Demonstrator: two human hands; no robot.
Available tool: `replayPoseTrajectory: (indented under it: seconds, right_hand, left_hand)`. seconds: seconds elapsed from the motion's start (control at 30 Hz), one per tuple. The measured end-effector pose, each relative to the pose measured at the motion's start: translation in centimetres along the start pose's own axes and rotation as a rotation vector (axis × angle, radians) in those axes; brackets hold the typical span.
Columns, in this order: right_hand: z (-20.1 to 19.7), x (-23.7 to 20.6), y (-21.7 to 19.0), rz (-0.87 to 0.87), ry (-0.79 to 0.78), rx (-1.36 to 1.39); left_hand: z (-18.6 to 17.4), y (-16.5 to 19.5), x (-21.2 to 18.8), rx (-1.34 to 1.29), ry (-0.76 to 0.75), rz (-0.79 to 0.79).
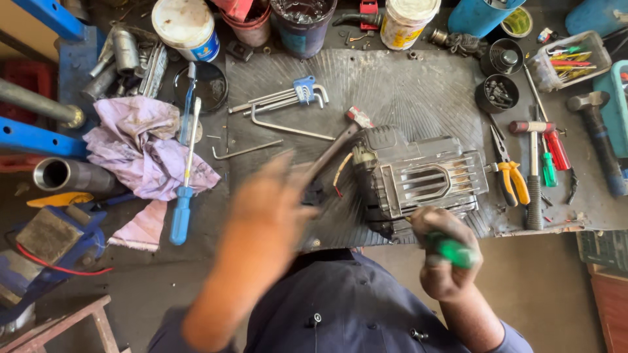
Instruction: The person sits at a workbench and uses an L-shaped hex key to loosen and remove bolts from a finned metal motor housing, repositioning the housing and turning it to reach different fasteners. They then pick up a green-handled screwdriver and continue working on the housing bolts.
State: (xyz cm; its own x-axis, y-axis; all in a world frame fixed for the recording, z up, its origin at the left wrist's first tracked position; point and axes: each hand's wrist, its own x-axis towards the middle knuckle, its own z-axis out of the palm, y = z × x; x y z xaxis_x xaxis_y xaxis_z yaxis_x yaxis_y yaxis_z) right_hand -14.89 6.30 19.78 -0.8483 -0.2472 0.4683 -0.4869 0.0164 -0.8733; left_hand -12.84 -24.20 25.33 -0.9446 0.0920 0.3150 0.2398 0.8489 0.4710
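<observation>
While left hand (271, 202) blurs mid-air over ribbed mat (405, 85), fingers spread, holding nothing I can make out: purple rag (140, 147) and blue-handled screwdriver (182, 212) lie left, hex keys (291, 98) beyond. Grey engine casing (418, 176) rests at mat's near edge. My right hand (445, 252) closed round green-handled tool (454, 252), tip at casing underside. Risk: casing unsteadied by free hand, could slide off edge; tool tip could slip.

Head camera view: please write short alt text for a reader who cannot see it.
Seen from above, a person's right hand grips a green-handled tool beside a grey metal engine part on a cluttered workbench. The blurred left hand hovers near a hammer.
</observation>
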Motion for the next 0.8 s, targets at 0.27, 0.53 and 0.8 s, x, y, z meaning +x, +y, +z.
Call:
replayPoseTrajectory:
  seconds: [0.27,0.53,0.8]
  right_hand:
    - [-1.2,-0.9,-0.3,0.029,0.234,0.209]
    - [0.4,4.0,-7.4,-0.015,0.285,0.014]
    - [-0.6,6.5,-11.6,-0.357,0.151,-0.698]
  left_hand:
    - [2.6,-14.6,-12.6,0.497,-0.104,-0.671]
    - [4.9,-17.6,-15.3,0.303,-0.205,-0.807]
    - [6.2,-5.1,-10.1,-0.508,0.190,-0.546]
